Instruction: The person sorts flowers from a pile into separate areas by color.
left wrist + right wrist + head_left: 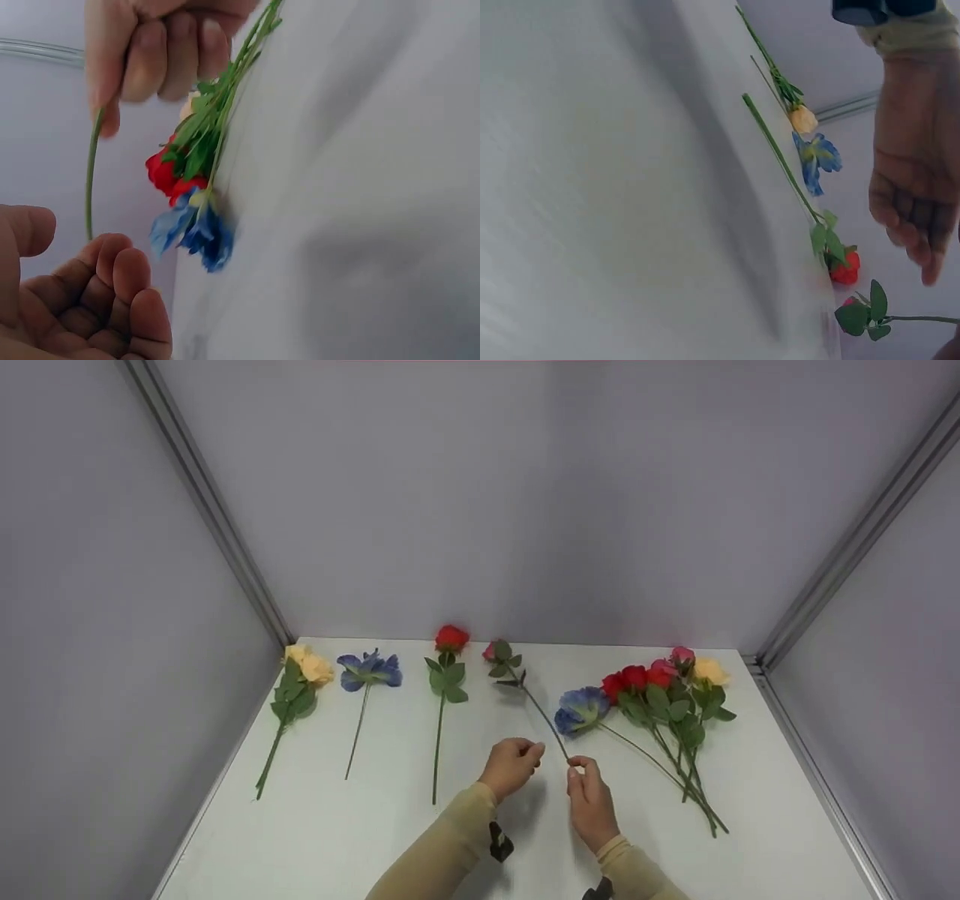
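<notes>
Currently on the white table (360,840): four single stems sit apart along the far-left half, and a bunch remains at the right.

Laid out, left to right: yellow rose (304,675); blue flower (369,669); red rose (451,639). Each lies alone with its stem pointing toward the near edge.

In hand: pink rosebud (491,651), fourth in the row, its head resting on the table at the far side and its thin stem slanting down to the right hand (589,802), which pinches the stem's near end between thumb and fingertips. The left hand (511,765) hovers just beside it, fingers loosely curled, holding nothing.

Unsorted: a heap (660,690) of red, pink, yellow and blue blooms, stems crossing.

By my judgement, three are placed, a fourth is nearly set, and the heap is left.
</notes>
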A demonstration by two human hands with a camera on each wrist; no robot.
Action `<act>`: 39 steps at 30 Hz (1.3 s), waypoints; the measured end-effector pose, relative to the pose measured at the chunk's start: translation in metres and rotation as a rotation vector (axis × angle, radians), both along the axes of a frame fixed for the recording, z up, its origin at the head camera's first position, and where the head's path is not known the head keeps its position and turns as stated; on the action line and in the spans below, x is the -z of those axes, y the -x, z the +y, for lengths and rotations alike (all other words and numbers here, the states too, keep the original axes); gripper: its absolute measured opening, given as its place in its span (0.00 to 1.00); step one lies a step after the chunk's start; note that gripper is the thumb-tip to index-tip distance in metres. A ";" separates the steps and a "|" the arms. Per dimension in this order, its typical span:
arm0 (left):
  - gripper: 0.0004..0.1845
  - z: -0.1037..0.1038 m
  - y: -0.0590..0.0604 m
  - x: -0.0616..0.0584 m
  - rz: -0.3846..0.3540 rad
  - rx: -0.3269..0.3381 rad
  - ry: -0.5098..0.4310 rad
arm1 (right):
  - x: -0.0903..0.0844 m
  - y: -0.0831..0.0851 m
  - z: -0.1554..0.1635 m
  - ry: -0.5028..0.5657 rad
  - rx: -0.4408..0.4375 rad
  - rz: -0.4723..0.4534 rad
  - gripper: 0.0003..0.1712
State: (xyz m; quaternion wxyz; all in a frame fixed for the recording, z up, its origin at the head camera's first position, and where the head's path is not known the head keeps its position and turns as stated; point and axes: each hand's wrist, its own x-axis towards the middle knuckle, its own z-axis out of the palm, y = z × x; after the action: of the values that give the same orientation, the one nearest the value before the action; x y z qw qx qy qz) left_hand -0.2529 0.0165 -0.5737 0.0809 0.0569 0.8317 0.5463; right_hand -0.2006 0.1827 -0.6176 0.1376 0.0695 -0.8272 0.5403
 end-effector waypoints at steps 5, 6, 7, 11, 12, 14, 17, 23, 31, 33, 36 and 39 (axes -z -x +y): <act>0.11 0.013 0.002 0.006 -0.040 -0.011 -0.039 | 0.005 -0.005 -0.017 -0.065 -0.022 -0.015 0.12; 0.09 0.014 0.003 0.006 -0.032 -0.010 -0.036 | 0.006 -0.006 -0.019 -0.069 -0.028 -0.025 0.13; 0.08 0.015 0.004 0.006 -0.018 -0.009 -0.030 | 0.007 -0.006 -0.020 -0.076 -0.035 -0.038 0.13; 0.05 0.015 0.010 0.010 0.012 -0.039 0.004 | 0.011 -0.005 -0.019 -0.087 -0.086 -0.097 0.16; 0.05 0.014 0.012 0.012 0.014 -0.054 0.014 | 0.012 -0.004 -0.018 -0.095 -0.106 -0.113 0.18; 0.06 0.012 0.016 0.019 0.023 -0.081 0.058 | 0.016 -0.004 -0.012 -0.111 -0.132 -0.139 0.20; 0.05 0.008 0.021 0.031 0.025 -0.096 0.155 | 0.022 -0.003 0.002 -0.135 -0.133 -0.164 0.21; 0.05 0.004 0.024 0.060 -0.051 -0.110 0.273 | 0.029 0.003 0.045 -0.177 0.012 -0.213 0.19; 0.03 0.003 0.023 0.081 -0.003 -0.192 0.274 | 0.022 0.012 0.113 -0.241 0.200 -0.291 0.19; 0.06 0.003 0.021 0.083 0.036 -0.199 0.284 | 0.020 0.014 0.125 -0.254 0.235 -0.290 0.19; 0.11 0.004 0.017 0.086 0.087 -0.202 0.283 | 0.018 0.015 0.139 -0.253 0.275 -0.277 0.19; 0.12 0.005 0.014 0.088 0.089 -0.207 0.272 | 0.018 0.013 0.146 -0.245 0.299 -0.279 0.20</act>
State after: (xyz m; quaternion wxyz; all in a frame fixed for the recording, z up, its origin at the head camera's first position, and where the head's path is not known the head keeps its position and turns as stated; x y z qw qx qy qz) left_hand -0.2668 0.0219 -0.6614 -0.0057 -0.0166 0.9022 0.4309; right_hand -0.2140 0.3290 -0.6360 0.0910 -0.1128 -0.8987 0.4139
